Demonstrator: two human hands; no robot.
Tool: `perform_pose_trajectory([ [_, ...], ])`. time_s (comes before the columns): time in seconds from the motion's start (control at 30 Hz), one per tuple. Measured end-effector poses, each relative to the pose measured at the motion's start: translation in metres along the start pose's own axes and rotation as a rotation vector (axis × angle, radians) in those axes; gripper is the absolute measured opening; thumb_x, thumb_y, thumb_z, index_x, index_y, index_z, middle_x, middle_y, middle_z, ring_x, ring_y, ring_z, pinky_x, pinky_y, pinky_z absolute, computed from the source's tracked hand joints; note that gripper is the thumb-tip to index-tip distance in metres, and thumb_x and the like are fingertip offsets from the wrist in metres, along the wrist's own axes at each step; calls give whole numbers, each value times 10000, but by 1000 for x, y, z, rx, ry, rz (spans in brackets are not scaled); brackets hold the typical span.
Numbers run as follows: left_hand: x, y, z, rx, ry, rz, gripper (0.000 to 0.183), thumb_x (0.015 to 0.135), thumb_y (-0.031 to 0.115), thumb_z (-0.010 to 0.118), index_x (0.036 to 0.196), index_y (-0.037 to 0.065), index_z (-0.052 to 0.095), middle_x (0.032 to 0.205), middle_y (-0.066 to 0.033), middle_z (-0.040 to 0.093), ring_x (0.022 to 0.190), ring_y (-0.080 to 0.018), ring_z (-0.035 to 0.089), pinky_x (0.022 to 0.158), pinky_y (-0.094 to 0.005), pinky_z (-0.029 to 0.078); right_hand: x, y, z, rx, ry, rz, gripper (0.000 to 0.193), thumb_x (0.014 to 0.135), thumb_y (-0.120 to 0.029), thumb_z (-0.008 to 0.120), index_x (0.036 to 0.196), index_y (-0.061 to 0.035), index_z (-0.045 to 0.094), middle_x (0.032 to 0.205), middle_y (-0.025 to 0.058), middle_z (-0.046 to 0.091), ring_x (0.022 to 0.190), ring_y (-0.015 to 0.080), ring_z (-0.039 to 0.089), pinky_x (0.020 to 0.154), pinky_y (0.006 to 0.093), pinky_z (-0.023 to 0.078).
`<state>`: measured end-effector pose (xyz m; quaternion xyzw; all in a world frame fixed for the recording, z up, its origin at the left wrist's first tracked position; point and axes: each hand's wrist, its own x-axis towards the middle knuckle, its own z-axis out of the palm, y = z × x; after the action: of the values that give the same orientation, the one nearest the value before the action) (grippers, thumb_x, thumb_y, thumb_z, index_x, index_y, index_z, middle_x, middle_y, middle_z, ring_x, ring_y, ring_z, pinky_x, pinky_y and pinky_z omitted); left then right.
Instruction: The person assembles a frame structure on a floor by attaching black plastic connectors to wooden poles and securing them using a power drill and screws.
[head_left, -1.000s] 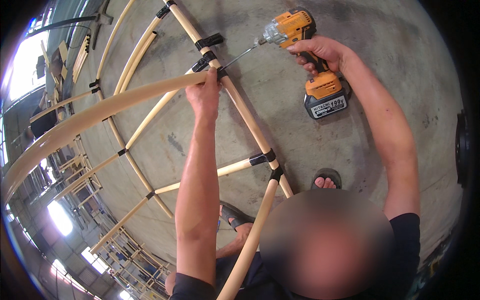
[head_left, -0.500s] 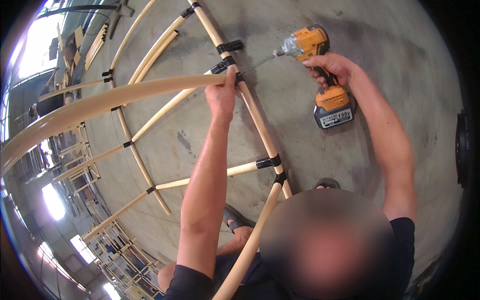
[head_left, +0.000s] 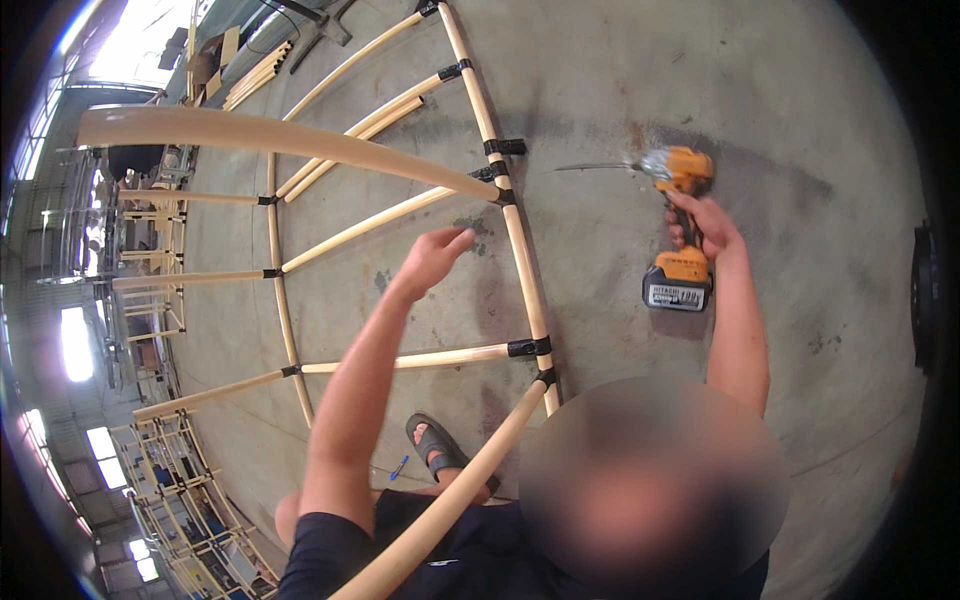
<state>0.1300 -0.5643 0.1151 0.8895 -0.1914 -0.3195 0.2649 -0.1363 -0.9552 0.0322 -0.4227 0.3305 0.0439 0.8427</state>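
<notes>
An orange cordless impact driver with a long thin bit and a black battery is gripped in my right hand, its bit pointing left towards the frame. My left hand holds nothing and hovers left of the frame's near long pipe, fingers loosely stretched. A beige pipe rises from a black joint on that long pipe, close to my left hand but apart from it. Another black joint sits just farther along, with a stub pointing right. The bit is clear of the joints.
A second upright pipe slants up past my legs. Cross pipes join the frame's two long sides. A loose pipe lies inside it. A blue pen lies beside my sandalled foot. Pipe racks stand at the left.
My left hand has let go of the upright pipe at its joint and drawn back towards me. My right hand has carried the impact driver away from the joint, to the right.
</notes>
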Motion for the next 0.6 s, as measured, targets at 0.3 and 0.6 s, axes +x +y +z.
perform_pose_trajectory([
  [0.3,-118,14,-102,306,-225,-57,513,1011,408,617,1322,3,663,1227,-169,726,1174,-271,664,1027,-375,494,-63,76,-73,406,422,-177,272,968,-310,722,1038,-73,609,803,52,647,672,198,626,604,372,521],
  [0.6,-319,-37,-173,451,-110,-161,462,962,396,673,1222,16,707,1153,-214,733,1087,-398,692,958,-453,545,-197,103,-4,-295,588,70,321,993,-339,678,1117,-43,694,859,33,691,727,199,643,660,353,513],
])
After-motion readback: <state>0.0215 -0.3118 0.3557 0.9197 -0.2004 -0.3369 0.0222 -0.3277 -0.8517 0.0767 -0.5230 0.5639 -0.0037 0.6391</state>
